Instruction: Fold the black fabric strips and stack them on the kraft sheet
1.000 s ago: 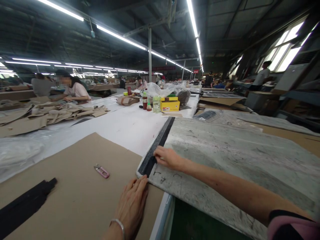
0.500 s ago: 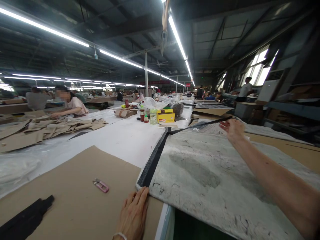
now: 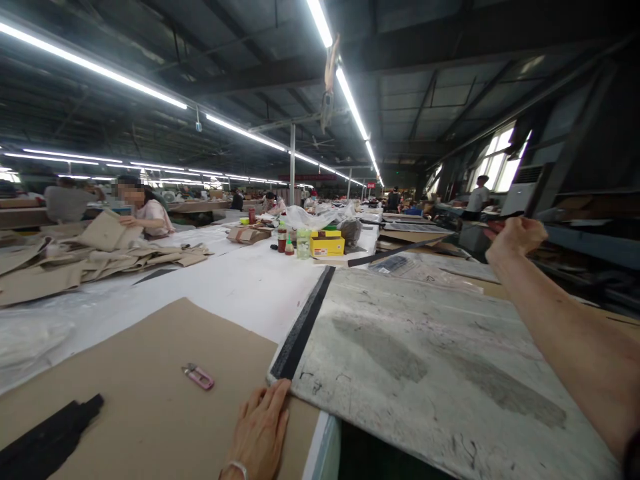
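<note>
My right hand [image 3: 516, 237] is raised at the right, closed on one end of a long thin black strip [image 3: 400, 250] that hangs in the air above the stained grey board [image 3: 425, 353]. A second, wider black strip [image 3: 301, 325] lies flat along that board's left edge. My left hand [image 3: 261, 430] rests open and flat on the brown cardboard sheet [image 3: 140, 393], its fingertips at the near corner of the grey board. A small pink clip-like tool [image 3: 199, 377] lies on the cardboard to the left of that hand.
A black fabric piece [image 3: 45, 440] lies at the lower left. Cut cardboard pieces [image 3: 75, 263] are piled at the left, where a seated person [image 3: 145, 210] handles one. A yellow box [image 3: 326, 245], bottles and plastic bags stand at the table's far end. Another person [image 3: 477, 197] stands by the windows.
My right hand left the near end of the flat strip, swept across the grey board and rose to the right, lifting a thin black strip. My left hand stayed in place.
</note>
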`<action>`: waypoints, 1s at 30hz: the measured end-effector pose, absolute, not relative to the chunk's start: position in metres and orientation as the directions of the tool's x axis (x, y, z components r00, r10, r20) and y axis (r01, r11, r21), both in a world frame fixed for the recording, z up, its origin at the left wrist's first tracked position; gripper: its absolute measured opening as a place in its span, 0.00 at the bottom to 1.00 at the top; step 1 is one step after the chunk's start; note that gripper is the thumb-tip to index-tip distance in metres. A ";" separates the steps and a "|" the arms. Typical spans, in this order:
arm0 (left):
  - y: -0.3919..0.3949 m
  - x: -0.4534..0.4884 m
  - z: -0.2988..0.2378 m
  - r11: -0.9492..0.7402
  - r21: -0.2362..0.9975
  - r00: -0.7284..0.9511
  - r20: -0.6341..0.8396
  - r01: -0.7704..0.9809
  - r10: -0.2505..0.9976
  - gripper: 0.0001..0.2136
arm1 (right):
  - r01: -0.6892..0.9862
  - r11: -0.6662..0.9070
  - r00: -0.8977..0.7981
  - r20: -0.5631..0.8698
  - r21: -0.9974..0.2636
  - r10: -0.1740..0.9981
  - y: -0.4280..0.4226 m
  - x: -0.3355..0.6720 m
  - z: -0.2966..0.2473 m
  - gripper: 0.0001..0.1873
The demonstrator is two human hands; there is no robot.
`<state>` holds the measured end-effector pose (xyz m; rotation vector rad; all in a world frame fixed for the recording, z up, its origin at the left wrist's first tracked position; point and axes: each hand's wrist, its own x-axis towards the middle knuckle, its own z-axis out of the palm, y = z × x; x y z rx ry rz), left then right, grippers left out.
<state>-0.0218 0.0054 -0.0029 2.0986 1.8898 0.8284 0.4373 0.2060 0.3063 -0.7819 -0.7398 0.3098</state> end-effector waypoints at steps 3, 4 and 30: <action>0.007 -0.027 -0.003 -0.179 0.597 0.022 0.260 0.782 0.965 0.21 | 0.087 0.706 0.676 0.562 -0.703 0.477 0.201 0.404 0.322 0.10; 0.007 -0.029 -0.002 -0.180 0.634 0.017 0.255 0.752 0.967 0.21 | 0.102 0.707 0.630 0.596 -0.700 0.498 0.197 0.388 0.324 0.08; -0.270 -0.108 0.061 -0.023 0.998 -0.869 -0.034 -0.052 0.493 0.21 | -0.028 0.921 -0.958 0.274 -0.388 0.087 -0.143 -0.041 0.083 0.07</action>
